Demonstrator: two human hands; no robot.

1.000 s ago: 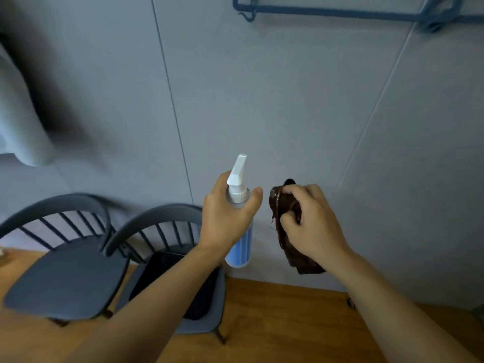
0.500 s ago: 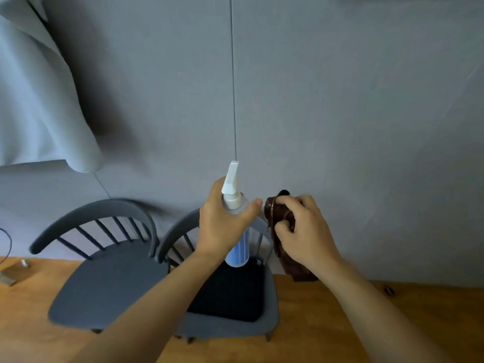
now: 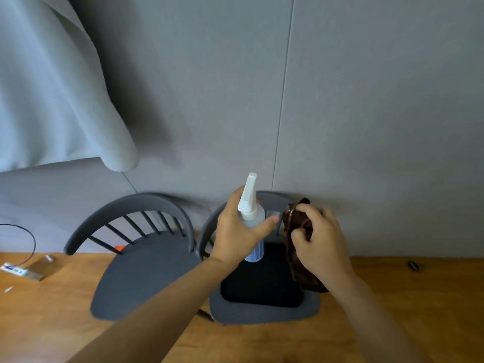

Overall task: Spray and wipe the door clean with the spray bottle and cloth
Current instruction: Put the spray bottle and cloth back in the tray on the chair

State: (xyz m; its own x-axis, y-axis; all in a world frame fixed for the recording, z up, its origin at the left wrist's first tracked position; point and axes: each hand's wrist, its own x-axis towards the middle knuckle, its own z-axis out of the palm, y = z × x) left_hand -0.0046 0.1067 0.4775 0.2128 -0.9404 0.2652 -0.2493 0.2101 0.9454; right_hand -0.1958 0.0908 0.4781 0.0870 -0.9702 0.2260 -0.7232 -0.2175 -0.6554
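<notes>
The left hand (image 3: 237,235) still grips the spray bottle (image 3: 252,224) around its neck, nozzle pointing up toward 12 o'clock, in front of the grey door (image 3: 366,127). At 3 o'clock of it, the right hand (image 3: 318,242) keeps its fingers closed around the bunched brown cloth (image 3: 298,231). Compared with half a second ago, both hands kept their grasp, but the view shifted left: the two dark chairs (image 3: 146,268) and the hanging grey fabric (image 3: 52,87) now sit more toward the middle.

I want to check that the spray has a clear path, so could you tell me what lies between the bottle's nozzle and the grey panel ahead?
Nothing: in the head view the spray bottle nozzle points up at the bare grey panel.
</notes>
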